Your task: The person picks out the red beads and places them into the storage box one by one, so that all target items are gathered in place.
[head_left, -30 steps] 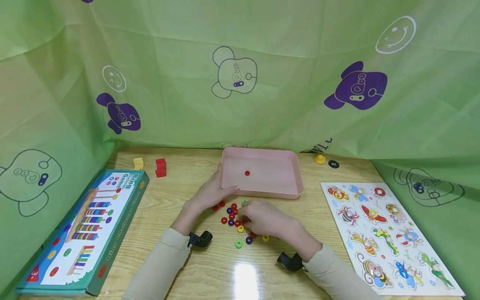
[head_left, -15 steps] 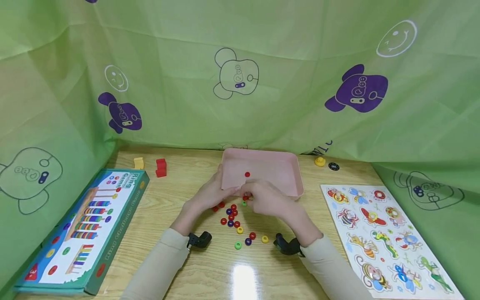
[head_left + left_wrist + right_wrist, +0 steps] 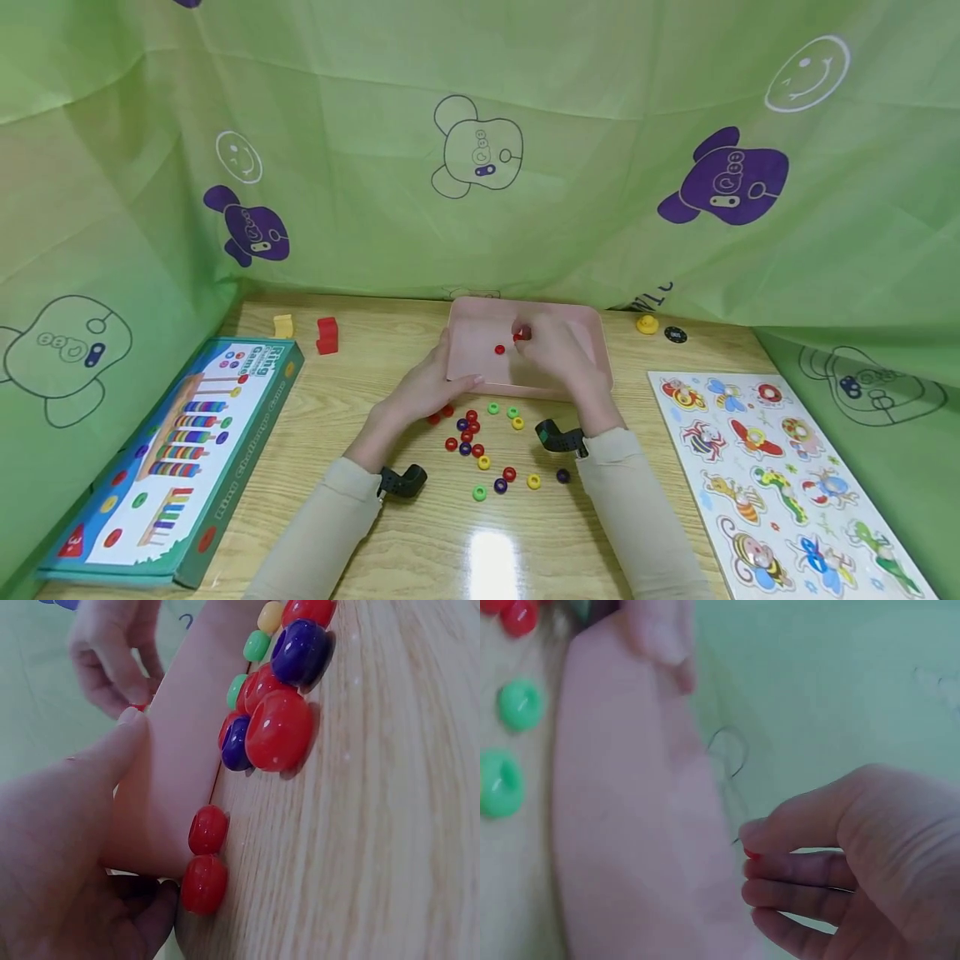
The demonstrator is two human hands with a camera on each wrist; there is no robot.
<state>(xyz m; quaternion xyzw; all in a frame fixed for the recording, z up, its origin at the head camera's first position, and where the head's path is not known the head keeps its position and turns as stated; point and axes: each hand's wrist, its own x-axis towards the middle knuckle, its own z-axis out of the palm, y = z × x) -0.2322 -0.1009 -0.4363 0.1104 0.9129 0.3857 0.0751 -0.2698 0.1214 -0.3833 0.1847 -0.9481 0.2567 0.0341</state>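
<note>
My left hand (image 3: 420,392) holds the pink tray (image 3: 480,321) at its front left corner, thumb over the rim and fingers against the outer side. Over the inside of the tray is my right hand (image 3: 555,352), pinching a small red ring (image 3: 751,855) between thumb and forefinger. Another red ring (image 3: 499,350) lies on the tray floor, just left of the right fingertips. In front of the tray, loose rings in red, dark blue, yellow and green are scattered on the table. Two red rings (image 3: 205,855) lie close beside the tray wall near my left fingers.
A ring game box (image 3: 172,458) lies at the left, with a yellow block (image 3: 283,326) and a red block (image 3: 327,336) behind it. A white insect puzzle board (image 3: 780,483) lies right. Near the back right are a yellow duck (image 3: 647,324) and a black chip (image 3: 675,334).
My right hand has moved from the scattered rings forward over the tray's front wall, carrying a red ring. The left hand stays at the tray corner.
</note>
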